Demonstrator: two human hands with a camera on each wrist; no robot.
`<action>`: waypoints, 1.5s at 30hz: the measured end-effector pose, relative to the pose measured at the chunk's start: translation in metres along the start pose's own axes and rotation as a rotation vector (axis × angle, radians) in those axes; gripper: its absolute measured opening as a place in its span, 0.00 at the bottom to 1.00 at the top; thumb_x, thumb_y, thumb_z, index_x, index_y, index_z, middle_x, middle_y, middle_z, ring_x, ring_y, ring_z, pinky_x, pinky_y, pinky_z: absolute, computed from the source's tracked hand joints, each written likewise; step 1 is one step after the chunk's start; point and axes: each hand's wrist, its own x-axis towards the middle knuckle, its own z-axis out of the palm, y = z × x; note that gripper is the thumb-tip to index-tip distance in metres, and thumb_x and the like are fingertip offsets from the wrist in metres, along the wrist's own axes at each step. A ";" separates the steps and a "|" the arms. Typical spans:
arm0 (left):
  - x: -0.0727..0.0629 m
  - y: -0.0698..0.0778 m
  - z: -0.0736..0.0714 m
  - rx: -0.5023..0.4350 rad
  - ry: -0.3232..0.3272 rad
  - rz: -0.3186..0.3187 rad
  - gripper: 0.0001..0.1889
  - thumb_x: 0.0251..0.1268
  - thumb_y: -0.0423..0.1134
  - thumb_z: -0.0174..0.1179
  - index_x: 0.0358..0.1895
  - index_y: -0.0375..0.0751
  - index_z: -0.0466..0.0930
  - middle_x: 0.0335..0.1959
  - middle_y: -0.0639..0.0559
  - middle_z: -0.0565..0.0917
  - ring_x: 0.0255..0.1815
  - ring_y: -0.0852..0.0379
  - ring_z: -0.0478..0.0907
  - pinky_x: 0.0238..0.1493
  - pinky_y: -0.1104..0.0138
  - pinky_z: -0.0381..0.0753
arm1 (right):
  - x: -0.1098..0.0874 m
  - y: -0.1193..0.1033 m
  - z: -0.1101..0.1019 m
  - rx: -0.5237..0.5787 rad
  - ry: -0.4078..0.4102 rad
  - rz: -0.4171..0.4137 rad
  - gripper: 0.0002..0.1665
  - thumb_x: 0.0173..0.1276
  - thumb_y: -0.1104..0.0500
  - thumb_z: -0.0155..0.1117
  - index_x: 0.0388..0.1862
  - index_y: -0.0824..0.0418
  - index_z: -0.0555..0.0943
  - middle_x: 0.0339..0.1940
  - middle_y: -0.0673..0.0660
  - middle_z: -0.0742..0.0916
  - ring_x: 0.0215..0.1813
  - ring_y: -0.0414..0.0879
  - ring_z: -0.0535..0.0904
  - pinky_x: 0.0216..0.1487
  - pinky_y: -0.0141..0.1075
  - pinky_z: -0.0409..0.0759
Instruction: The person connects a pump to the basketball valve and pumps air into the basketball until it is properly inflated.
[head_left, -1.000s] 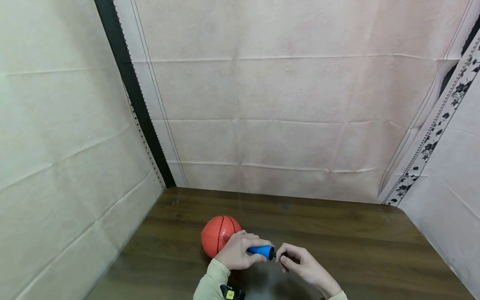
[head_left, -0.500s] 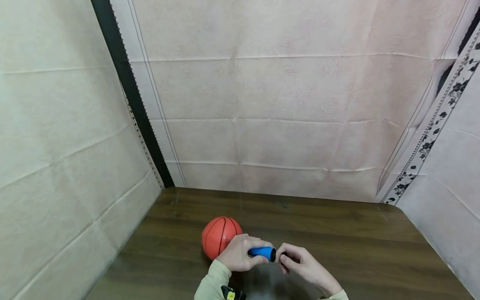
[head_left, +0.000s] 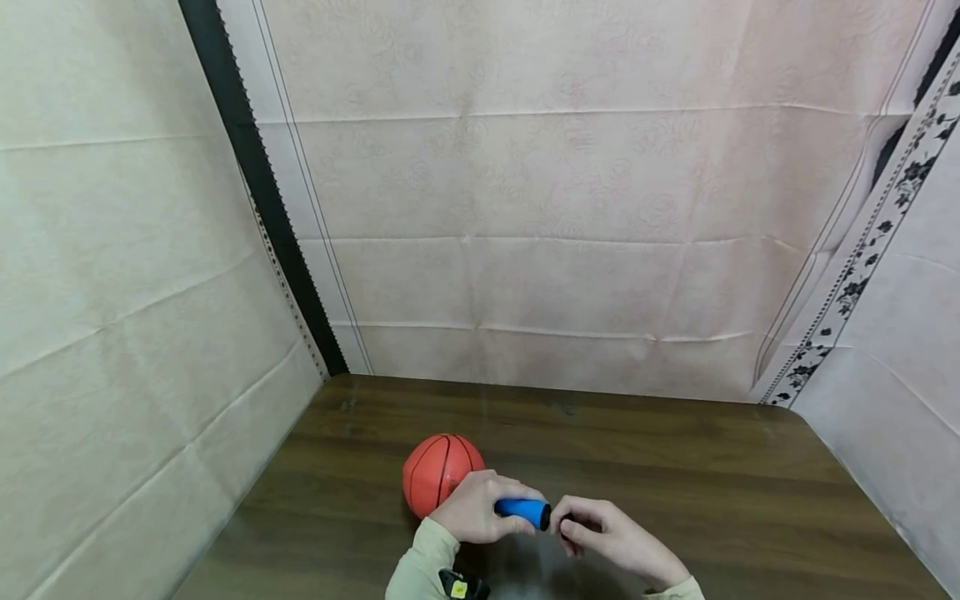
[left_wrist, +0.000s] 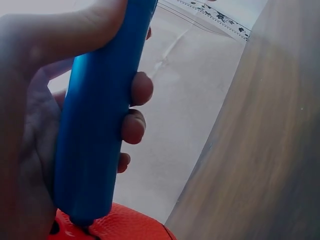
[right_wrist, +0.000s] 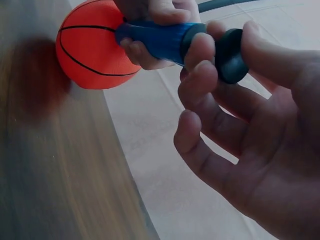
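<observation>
A blue hand pump [head_left: 521, 509] lies sideways between the two hands. My left hand [head_left: 474, 507] grips its barrel, fingers wrapped round it and thumb along the top. On the right, my right hand [head_left: 609, 535] pinches the pump's black round handle [right_wrist: 232, 56] between thumb and fingers, close against the barrel's black end. An orange-red basketball [head_left: 437, 473] with black lines sits behind the left hand, partly hidden by it. In the left wrist view the pump's narrow tip [left_wrist: 81, 220] points at the ball and meets its outline.
The brown wooden table [head_left: 735, 483] extends under and around the hands. Pale cloth walls [head_left: 540, 183] stand behind it and at both sides. A black device with a yellow label [head_left: 459, 588] sits at the left wrist.
The black rod that showed between barrel and right hand a second ago is out of sight; handle and barrel are now close together. The ball has stayed nearly in place.
</observation>
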 end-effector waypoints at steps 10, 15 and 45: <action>0.002 0.002 0.003 0.053 0.019 0.053 0.20 0.59 0.50 0.67 0.56 0.58 0.81 0.41 0.61 0.86 0.40 0.69 0.78 0.48 0.77 0.69 | -0.012 0.000 -0.014 -0.162 -0.069 -0.084 0.14 0.77 0.66 0.45 0.52 0.54 0.76 0.32 0.66 0.79 0.30 0.48 0.74 0.33 0.31 0.77; 0.000 0.003 -0.002 0.038 0.036 0.006 0.21 0.59 0.50 0.67 0.57 0.61 0.79 0.42 0.62 0.86 0.41 0.69 0.77 0.49 0.72 0.71 | -0.022 -0.007 -0.023 -0.177 -0.055 -0.152 0.18 0.76 0.72 0.42 0.51 0.56 0.77 0.31 0.63 0.81 0.31 0.46 0.78 0.33 0.34 0.79; -0.005 -0.004 -0.008 0.091 0.092 -0.068 0.17 0.64 0.56 0.61 0.55 0.63 0.81 0.39 0.63 0.86 0.36 0.71 0.76 0.45 0.73 0.72 | 0.011 0.006 0.006 0.140 0.145 -0.185 0.10 0.77 0.70 0.40 0.45 0.75 0.70 0.22 0.69 0.71 0.22 0.59 0.65 0.23 0.37 0.74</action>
